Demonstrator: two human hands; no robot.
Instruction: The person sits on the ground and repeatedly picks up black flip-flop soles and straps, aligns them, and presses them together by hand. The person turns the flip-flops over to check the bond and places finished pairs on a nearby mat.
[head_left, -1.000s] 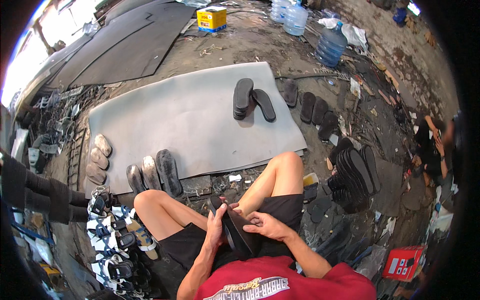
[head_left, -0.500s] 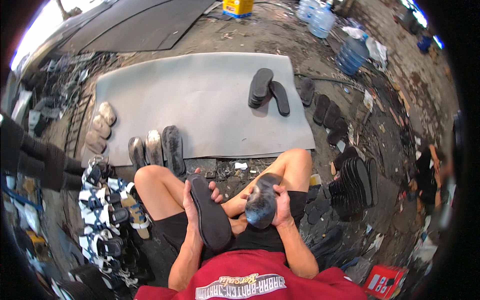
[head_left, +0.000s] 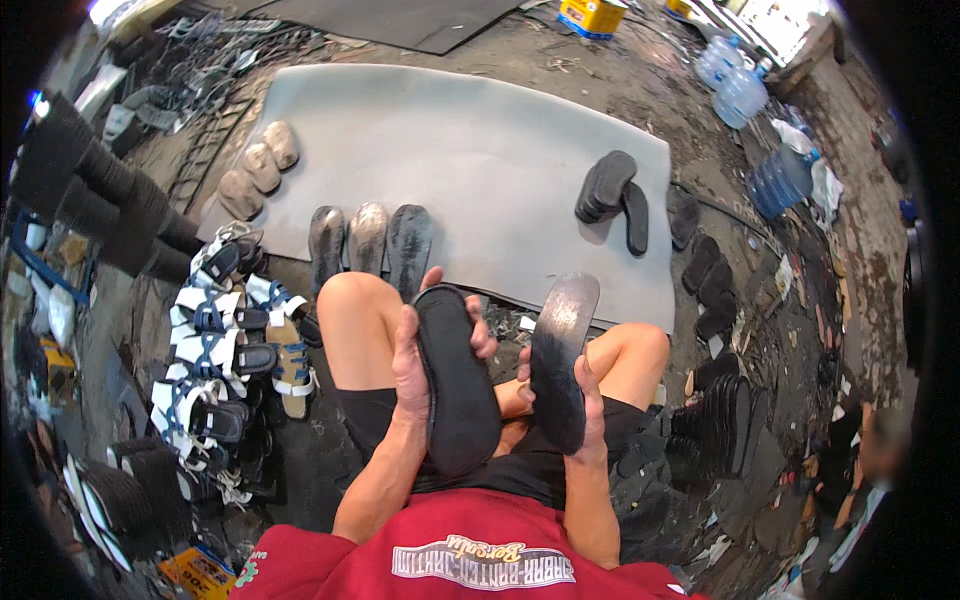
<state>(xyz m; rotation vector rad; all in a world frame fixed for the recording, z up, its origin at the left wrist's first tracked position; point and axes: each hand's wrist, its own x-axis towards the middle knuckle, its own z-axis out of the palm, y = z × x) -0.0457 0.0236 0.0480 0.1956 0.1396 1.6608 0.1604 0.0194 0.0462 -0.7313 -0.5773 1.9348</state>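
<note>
My left hand (head_left: 408,370) grips a black shoe sole (head_left: 458,390), its fingers wrapped round the sole's far edge and its thumb side along the left edge. Beside it, my right hand (head_left: 592,415) holds another dark sole (head_left: 562,365), with a worn, shiny grey patch at its far end. The two soles are upright side by side above my lap, apart from each other. Just past my left knee stand three soles with scuffed surfaces (head_left: 367,235), at the near edge of a grey sheet (head_left: 480,150).
On the sheet's right lies a pile of black soles (head_left: 607,185); three pale, worn pieces (head_left: 262,167) sit at its left. White-and-blue sandals (head_left: 210,350) crowd my left side. More black soles (head_left: 725,425) are stacked at right. Blue water jugs (head_left: 780,185) stand at far right.
The view has swung, shifting the scene to the right. The sole in my right hand has turned from a foreshortened tilt to show its full length. My left hand still holds its sole.
</note>
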